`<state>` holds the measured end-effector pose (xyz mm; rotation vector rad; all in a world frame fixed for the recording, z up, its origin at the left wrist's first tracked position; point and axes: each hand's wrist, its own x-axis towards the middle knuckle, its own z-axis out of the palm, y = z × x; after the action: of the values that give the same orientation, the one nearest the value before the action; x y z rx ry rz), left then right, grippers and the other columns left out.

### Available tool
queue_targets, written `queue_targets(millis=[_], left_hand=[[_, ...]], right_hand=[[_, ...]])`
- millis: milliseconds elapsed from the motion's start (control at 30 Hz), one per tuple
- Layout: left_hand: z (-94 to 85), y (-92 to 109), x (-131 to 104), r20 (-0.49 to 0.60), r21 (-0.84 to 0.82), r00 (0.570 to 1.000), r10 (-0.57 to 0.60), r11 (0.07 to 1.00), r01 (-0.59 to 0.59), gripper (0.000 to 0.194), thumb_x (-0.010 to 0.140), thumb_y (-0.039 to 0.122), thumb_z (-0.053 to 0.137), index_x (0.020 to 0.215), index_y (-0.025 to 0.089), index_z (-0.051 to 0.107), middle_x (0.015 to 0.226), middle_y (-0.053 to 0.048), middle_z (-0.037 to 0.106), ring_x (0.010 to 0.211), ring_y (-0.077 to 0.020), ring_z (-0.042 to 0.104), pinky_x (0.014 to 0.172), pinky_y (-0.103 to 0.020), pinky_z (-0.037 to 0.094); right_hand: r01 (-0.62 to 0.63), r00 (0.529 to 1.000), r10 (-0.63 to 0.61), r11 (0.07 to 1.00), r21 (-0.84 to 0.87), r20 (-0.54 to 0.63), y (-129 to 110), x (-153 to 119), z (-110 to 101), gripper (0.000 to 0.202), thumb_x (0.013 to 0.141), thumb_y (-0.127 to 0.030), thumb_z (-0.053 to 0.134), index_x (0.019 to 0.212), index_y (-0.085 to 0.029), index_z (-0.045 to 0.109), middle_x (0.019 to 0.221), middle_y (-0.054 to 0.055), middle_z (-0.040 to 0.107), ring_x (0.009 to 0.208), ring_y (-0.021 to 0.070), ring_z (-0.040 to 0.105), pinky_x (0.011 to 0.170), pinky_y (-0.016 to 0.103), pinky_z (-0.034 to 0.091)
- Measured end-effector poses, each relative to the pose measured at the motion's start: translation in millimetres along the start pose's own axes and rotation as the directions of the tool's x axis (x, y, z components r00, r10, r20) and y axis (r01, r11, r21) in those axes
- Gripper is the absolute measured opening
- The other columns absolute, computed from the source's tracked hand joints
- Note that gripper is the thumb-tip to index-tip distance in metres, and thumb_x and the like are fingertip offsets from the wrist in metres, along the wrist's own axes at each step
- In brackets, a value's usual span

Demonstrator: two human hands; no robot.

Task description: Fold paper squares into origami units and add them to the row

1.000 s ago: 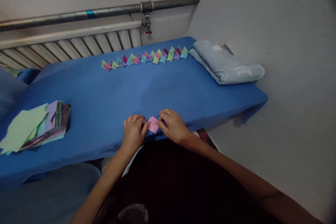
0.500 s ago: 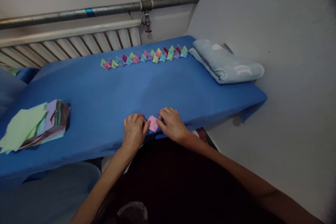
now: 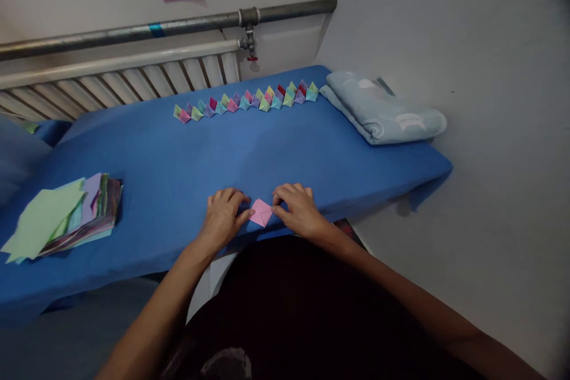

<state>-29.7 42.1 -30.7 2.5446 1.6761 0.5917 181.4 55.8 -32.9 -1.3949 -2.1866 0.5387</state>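
Note:
A small square of folded pink paper (image 3: pixel 260 214) lies cornerwise near the front edge of the blue-covered table, with crease lines across its face. At its left corner, my left hand (image 3: pixel 224 217) pinches it with the thumb on top and the fingers bent behind. My right hand (image 3: pixel 297 208) grips the right corner the same way, thumb tip on the paper. Where the fingertips meet the paper's far side is partly hidden. Beyond both hands stands a zigzag row of folded paper pieces (image 3: pixel 244 101) in pink, green, blue and purple.
On the left sits a stack of coloured paper sheets (image 3: pixel 82 214), pale green on top. A folded light-blue blanket (image 3: pixel 387 110) rests at the right end of the blue cloth (image 3: pixel 187 154), against the wall. Behind run a radiator (image 3: pixel 146 80) and a metal pipe (image 3: pixel 196 24).
My hands have drawn slightly apart, so more of the pink paper shows between the thumbs. The view has tilted up a little.

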Motion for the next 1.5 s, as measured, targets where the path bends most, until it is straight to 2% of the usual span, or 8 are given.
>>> queue_targets(millis=[100,233,600,733,867,967,1200,1500], left_hand=[[-10.8,0,28,0.216,-0.056,0.955,0.202,0.979,-0.194,0.034,0.082,0.019,0.060,0.116,0.027,0.061,0.111,-0.005,0.065,0.101,-0.0248,0.056,0.084,-0.039,0.041],[-15.9,6,65,0.457,-0.092,0.837,0.302,0.952,-0.293,0.038,0.071,0.006,0.056,0.101,0.028,0.067,0.093,-0.001,0.070,0.086,-0.0232,0.060,0.074,-0.035,0.042],[-32.3,-1,73,0.683,-0.175,0.728,0.063,0.981,0.079,0.003,0.065,0.021,0.060,0.067,0.021,0.062,0.056,0.005,0.054,0.051,-0.0109,0.046,0.050,-0.023,0.030],[-37.7,-8,53,0.642,-0.533,0.761,-0.088,0.662,0.527,0.019,0.066,0.035,0.067,0.073,0.018,0.061,0.064,0.004,0.056,0.059,-0.0114,0.049,0.057,-0.023,0.037],[-30.2,1,30,0.540,-0.744,0.804,-0.249,0.303,0.595,0.029,0.064,0.039,0.075,0.078,0.017,0.064,0.073,0.001,0.062,0.064,-0.0112,0.052,0.064,-0.025,0.040],[-22.1,14,22,0.454,-0.835,0.831,-0.321,0.172,0.522,0.025,0.063,0.035,0.078,0.074,0.017,0.065,0.073,0.002,0.063,0.067,-0.0106,0.053,0.067,-0.024,0.040],[-14.0,30,20,0.396,-0.885,0.827,-0.398,0.073,0.459,0.022,0.059,0.028,0.081,0.067,0.017,0.063,0.066,0.003,0.062,0.063,-0.0093,0.052,0.064,-0.023,0.040],[-14.1,28,18,0.383,-0.851,0.859,-0.339,0.234,0.471,0.025,0.065,0.034,0.078,0.069,0.017,0.060,0.066,0.004,0.059,0.063,-0.0096,0.052,0.062,-0.023,0.040]], right_hand=[[-0.026,1.000,0.026,0.999,0.033,-0.014,2,1,-1,0.003,0.081,-0.020,0.062,0.082,-0.022,0.059,0.091,0.001,0.066,0.090,0.0200,0.053,0.077,0.033,0.028],[-0.061,0.998,0.063,0.996,0.061,-0.025,4,1,-3,0.008,0.079,-0.022,0.064,0.084,-0.022,0.059,0.090,0.001,0.065,0.091,0.0209,0.053,0.078,0.034,0.030],[-0.026,0.978,0.093,0.942,0.336,-0.187,7,-1,-3,0.004,0.080,-0.020,0.059,0.083,-0.022,0.058,0.100,0.005,0.066,0.099,0.0204,0.058,0.090,0.038,0.039],[-0.064,0.968,0.188,0.825,0.562,-0.166,2,-4,-3,0.011,0.083,-0.029,0.058,0.090,-0.022,0.061,0.091,0.004,0.065,0.085,0.0170,0.059,0.081,0.033,0.045],[-0.137,0.980,0.197,0.685,0.715,-0.001,-11,-2,-3,0.021,0.079,-0.033,0.064,0.097,-0.022,0.063,0.088,0.002,0.066,0.079,0.0150,0.059,0.074,0.030,0.047],[-0.162,0.982,0.172,0.595,0.788,0.072,-20,0,-2,0.020,0.079,-0.035,0.065,0.094,-0.022,0.066,0.086,0.001,0.067,0.080,0.0150,0.060,0.077,0.031,0.048],[-0.166,0.981,0.170,0.476,0.864,0.095,-22,2,1,0.014,0.078,-0.032,0.066,0.089,-0.024,0.068,0.088,0.000,0.068,0.082,0.0150,0.061,0.081,0.032,0.046],[-0.049,0.994,0.108,0.683,0.729,-0.034,-19,-3,1,0.011,0.085,-0.028,0.058,0.077,-0.022,0.065,0.075,0.000,0.062,0.071,0.0137,0.056,0.069,0.028,0.043]])
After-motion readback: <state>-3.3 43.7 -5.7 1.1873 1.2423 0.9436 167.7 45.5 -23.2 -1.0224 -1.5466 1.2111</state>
